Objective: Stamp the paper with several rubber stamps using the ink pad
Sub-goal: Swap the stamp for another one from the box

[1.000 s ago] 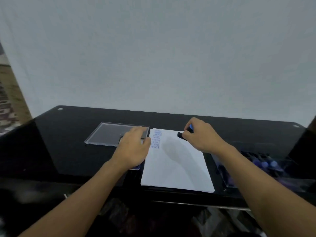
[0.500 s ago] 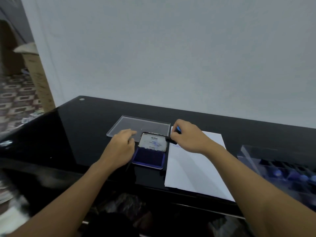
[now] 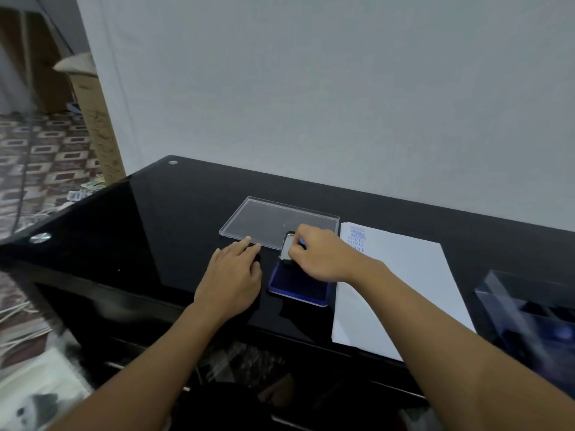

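Right hand (image 3: 320, 258) pinched the stamp (image 3: 301, 242) over the 12 o'clock end of the ink pad (image 3: 298, 289). The pad lay at 9 o'clock of the paper (image 3: 401, 290). Left hand (image 3: 231, 275) lay flat on the table (image 3: 174, 219), fingers together. Stamp judged light and rigid; hold it by its sides.

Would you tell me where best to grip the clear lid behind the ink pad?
I'd pinch the clear lid by its left rim, coming from the left: it lies flat, and the right hand and ink pad crowd its right end.
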Action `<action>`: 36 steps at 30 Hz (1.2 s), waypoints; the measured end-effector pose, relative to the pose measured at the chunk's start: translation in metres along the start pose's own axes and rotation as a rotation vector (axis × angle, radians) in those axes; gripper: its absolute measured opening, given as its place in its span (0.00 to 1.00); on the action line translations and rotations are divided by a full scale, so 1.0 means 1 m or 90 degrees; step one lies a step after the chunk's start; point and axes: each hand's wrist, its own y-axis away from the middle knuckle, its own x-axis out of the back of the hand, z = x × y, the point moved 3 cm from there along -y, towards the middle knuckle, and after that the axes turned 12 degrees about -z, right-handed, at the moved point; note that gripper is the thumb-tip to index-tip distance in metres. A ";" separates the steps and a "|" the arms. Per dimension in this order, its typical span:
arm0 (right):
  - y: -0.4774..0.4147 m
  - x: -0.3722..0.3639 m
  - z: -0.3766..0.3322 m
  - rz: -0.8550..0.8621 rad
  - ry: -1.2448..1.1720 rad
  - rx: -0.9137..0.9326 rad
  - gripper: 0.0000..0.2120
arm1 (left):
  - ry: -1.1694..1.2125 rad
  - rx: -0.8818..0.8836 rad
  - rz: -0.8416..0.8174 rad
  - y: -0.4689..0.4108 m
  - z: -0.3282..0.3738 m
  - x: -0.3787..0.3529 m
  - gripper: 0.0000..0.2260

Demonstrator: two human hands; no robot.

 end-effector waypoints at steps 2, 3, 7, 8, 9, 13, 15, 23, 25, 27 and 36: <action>-0.005 -0.003 -0.001 -0.014 0.024 -0.006 0.05 | -0.016 -0.003 0.007 0.001 0.000 -0.002 0.20; -0.007 -0.004 -0.002 -0.019 0.036 -0.009 0.05 | -0.023 -0.007 0.009 0.001 -0.001 -0.003 0.20; -0.012 -0.009 -0.003 -0.026 0.080 -0.022 0.08 | -0.043 -0.017 0.017 -0.001 -0.001 -0.004 0.19; -0.013 -0.010 -0.003 -0.027 0.089 -0.022 0.08 | -0.046 -0.016 0.018 -0.001 -0.002 -0.004 0.19; -0.014 -0.011 -0.004 -0.028 0.097 -0.020 0.09 | -0.048 -0.014 0.018 -0.001 -0.003 -0.004 0.19; -0.015 -0.014 -0.007 -0.025 0.125 -0.005 0.09 | -0.043 -0.003 0.023 -0.002 -0.006 -0.006 0.19; -0.015 -0.015 -0.008 -0.014 0.134 -0.001 0.08 | -0.041 -0.001 0.022 -0.002 -0.006 -0.006 0.19; -0.014 -0.020 -0.009 0.012 0.140 0.006 0.08 | -0.044 0.009 0.022 -0.001 -0.005 -0.005 0.19; -0.013 -0.022 -0.009 0.015 0.143 0.007 0.08 | -0.041 0.010 0.023 -0.001 -0.005 -0.004 0.19; -0.013 -0.024 -0.008 0.019 0.146 0.010 0.08 | -0.039 0.009 0.023 -0.001 -0.005 -0.004 0.19; -0.018 -0.036 -0.002 0.076 0.127 0.002 0.07 | -0.035 0.015 0.023 0.001 -0.004 -0.002 0.19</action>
